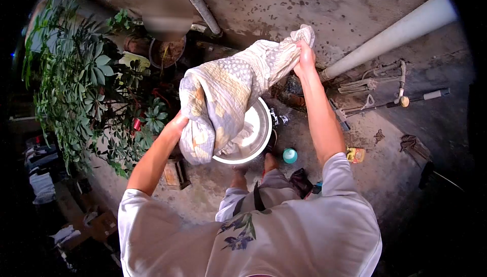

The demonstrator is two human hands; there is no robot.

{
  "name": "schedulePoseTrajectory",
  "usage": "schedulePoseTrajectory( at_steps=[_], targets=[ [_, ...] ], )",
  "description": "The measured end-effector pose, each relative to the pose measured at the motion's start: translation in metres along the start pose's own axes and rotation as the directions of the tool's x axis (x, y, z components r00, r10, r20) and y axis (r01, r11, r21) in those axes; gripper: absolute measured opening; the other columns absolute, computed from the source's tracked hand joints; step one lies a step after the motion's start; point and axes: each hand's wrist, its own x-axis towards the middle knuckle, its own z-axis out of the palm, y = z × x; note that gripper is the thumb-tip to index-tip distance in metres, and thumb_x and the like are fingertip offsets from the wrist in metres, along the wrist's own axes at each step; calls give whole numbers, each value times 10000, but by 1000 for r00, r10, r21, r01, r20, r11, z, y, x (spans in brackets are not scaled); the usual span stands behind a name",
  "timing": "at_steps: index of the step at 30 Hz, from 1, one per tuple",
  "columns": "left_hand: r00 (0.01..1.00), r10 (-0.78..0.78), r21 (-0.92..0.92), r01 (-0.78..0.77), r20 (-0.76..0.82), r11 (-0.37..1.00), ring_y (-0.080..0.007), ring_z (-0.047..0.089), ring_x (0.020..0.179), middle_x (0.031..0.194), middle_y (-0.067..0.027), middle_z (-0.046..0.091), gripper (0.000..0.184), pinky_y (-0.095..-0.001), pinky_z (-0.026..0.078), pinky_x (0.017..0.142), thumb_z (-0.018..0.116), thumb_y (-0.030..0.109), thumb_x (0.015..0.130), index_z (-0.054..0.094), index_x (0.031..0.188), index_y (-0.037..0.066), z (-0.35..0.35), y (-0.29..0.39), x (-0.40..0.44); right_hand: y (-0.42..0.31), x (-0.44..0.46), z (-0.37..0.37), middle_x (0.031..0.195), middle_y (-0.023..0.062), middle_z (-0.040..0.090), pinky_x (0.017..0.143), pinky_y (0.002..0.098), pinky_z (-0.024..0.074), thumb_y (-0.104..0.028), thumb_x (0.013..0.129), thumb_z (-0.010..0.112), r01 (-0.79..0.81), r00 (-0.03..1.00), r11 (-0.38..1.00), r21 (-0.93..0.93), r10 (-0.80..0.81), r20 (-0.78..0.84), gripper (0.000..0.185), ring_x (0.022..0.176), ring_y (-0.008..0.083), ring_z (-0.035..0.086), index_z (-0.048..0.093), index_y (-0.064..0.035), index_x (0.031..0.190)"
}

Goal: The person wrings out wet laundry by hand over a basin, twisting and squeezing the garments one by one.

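A quilted cloth (pixel 223 91) with a grey, cream and yellow pattern, perhaps a light blanket, is stretched between both my hands above a metal basin (pixel 265 137). My right hand (pixel 304 59) is closed around its bunched, narrow end at the upper right. At the wide, folded end on the left, my left hand (pixel 178 123) holds the cloth, its fingers mostly hidden behind the fabric. Beneath, the round basin is partly covered from view, with some pale fabric and bright light showing inside it.
Leafy plants (pixel 96 69) and a pot (pixel 167 51) stand at the left. A white pipe (pixel 395 33) slants down the wall. Near my feet are a turquoise cup (pixel 289 155) and a wooden stool (pixel 175 174). A yellow container (pixel 356 154) and a long-handled tool (pixel 395 103) lie right.
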Motion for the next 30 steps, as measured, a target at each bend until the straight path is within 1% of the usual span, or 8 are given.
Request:
schedulePoseTrajectory(
  at_steps=[6, 8, 15, 20, 23, 27, 28, 30],
  targets=[
    [984, 118, -158, -96, 135, 983, -249, 568, 1152, 1309, -136, 538, 717, -412, 472, 981, 751, 194, 807, 390, 1404, 28, -25, -34, 46, -15, -43, 41, 925, 165, 611, 814, 443, 542, -111, 773, 459, 25, 994, 1000, 17, -26, 108, 283, 862, 307, 633, 544, 31, 1002],
    [969, 176, 39, -185, 173, 982, -291, 495, 1249, 1423, -136, 437, 686, -456, 404, 1061, 638, 302, 894, 316, 1453, 69, -2, -23, 32, -17, -46, 41, 946, 175, 610, 821, 452, 537, -133, 780, 433, -27, 994, 999, 33, 24, 106, 307, 882, 320, 630, 536, 32, 1018],
    [971, 237, 179, -241, 43, 954, -230, 551, 1173, 1334, -120, 526, 653, -405, 445, 1008, 702, 222, 856, 399, 1397, 18, 31, 13, 3, 37, 1, -42, 1158, 224, 586, 968, 512, 442, -319, 888, 407, -10, 964, 946, 324, 96, -248, 452, 1064, 362, 576, 520, 28, 1154],
    [955, 287, 363, -294, 74, 884, -201, 582, 1116, 1255, -102, 587, 559, -362, 460, 983, 712, 146, 846, 481, 1335, 5, 51, 36, -15, 45, -15, -67, 1346, 236, 469, 1064, 533, 338, -637, 872, 445, -105, 976, 930, 353, 165, -145, 810, 1257, 363, 450, 390, 12, 1353],
    [943, 333, 367, -319, 27, 874, -172, 603, 1042, 1176, -91, 626, 464, -345, 477, 927, 715, 46, 801, 560, 1233, -26, 87, 52, -32, 94, -50, -90, 1560, 132, 180, 1170, 494, 112, -946, 575, 388, -31, 994, 737, 676, -50, 99, 1299, 1433, 311, 171, 152, -69, 1504],
    [961, 275, 328, -258, -7, 909, -164, 600, 1039, 1178, -86, 619, 472, -329, 484, 912, 712, 55, 810, 550, 1247, -22, 113, 73, -39, 166, -69, -49, 1517, 107, 314, 1151, 477, 188, -957, 595, 350, -314, 939, 843, 436, 343, 14, 1206, 1384, 315, 288, 307, -139, 1480],
    [967, 255, 287, -246, 6, 926, -163, 602, 1033, 1173, -82, 620, 469, -326, 488, 905, 711, 53, 810, 552, 1245, -20, 116, 75, -36, 170, -61, -41, 1461, 107, 385, 1121, 449, 253, -852, 710, 380, -188, 979, 982, 20, 186, 88, 1021, 1338, 299, 350, 380, -130, 1431],
    [980, 198, 292, -189, -1, 938, -161, 605, 1023, 1173, -75, 618, 466, -324, 492, 899, 712, 54, 810, 556, 1243, -17, 114, 75, -29, 162, -49, -20, 1380, 105, 479, 1078, 414, 338, -694, 862, 429, 105, 983, 769, -630, 14, 181, 769, 1271, 273, 434, 467, -115, 1366]
  ],
)
